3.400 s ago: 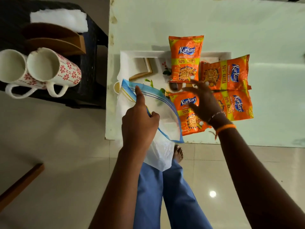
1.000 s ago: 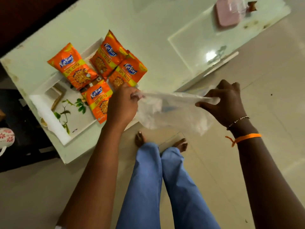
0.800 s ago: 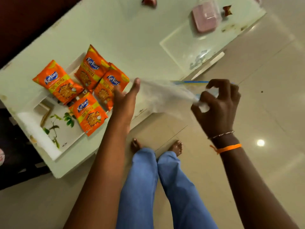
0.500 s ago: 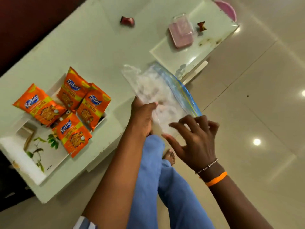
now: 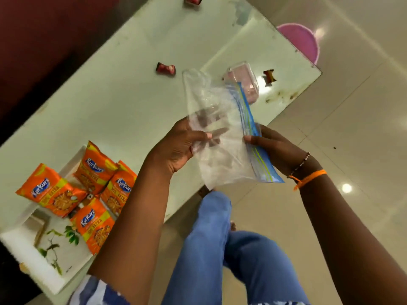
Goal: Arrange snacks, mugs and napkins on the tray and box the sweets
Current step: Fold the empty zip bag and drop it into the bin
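Both hands hold an empty clear zip bag with a blue seal strip over the table's near edge. My left hand grips its left side, fingers showing through the plastic. My right hand pinches the blue strip. Several orange snack packets lie on the white tray at the lower left. A clear box with a pink base stands on the table behind the bag. Two wrapped sweets lie loose: a red one and a dark one.
The pale green table runs diagonally, with another red sweet at its far end. A pink round object sits on the floor past the table corner. My blue-trousered legs stand on the shiny tiled floor.
My view has swung right, away from the tray toward the sweets. My right hand has gone from open beside the bag to pinching its blue strip; the bag is held more upright.
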